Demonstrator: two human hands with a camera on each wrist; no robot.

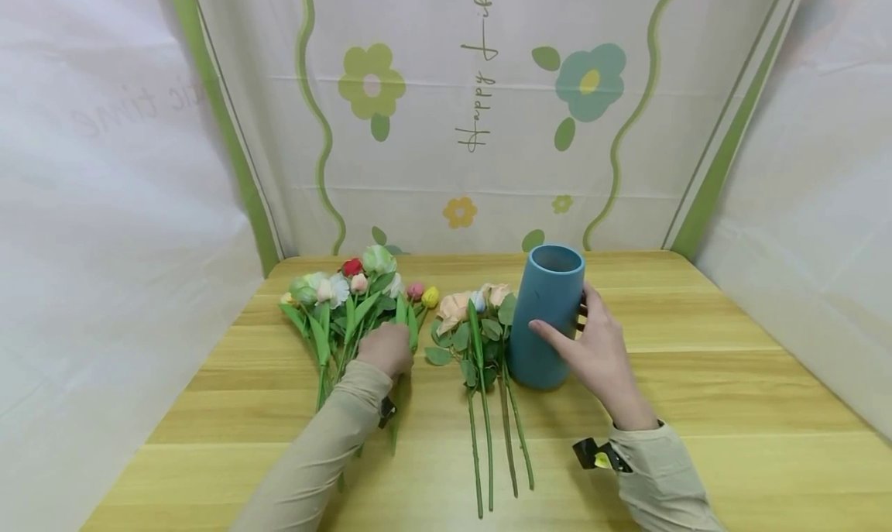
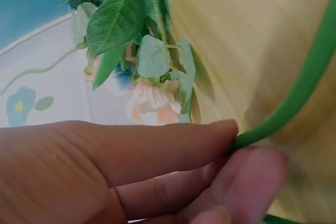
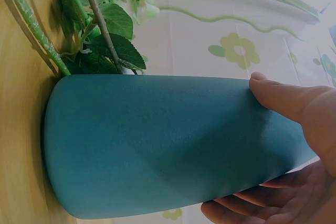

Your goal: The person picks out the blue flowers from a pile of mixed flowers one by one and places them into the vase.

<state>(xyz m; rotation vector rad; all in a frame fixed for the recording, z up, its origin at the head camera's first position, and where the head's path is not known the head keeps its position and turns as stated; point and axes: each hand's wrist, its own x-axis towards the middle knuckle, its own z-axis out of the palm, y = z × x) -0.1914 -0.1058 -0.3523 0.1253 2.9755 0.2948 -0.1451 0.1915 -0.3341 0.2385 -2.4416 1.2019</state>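
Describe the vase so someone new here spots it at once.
On the wooden table, find the peach flowers. Just to their right, the right hand grips the blue vase, whose smooth, open-topped body sets it apart from those flowers.

I am facing a yellow-brown table [image 1: 732, 408] whose wood grain is running from side to side, and on my left it is bearing a loose bunch of mixed flowers [image 1: 357, 315] in red, pink, yellow, white and green. Near the middle a smaller group of mostly peach flowers [image 1: 477, 338] is lying with its bare stems [image 1: 486, 439] pointing toward me, and just beside it, on the right, a blue vase [image 1: 547, 300] is standing.
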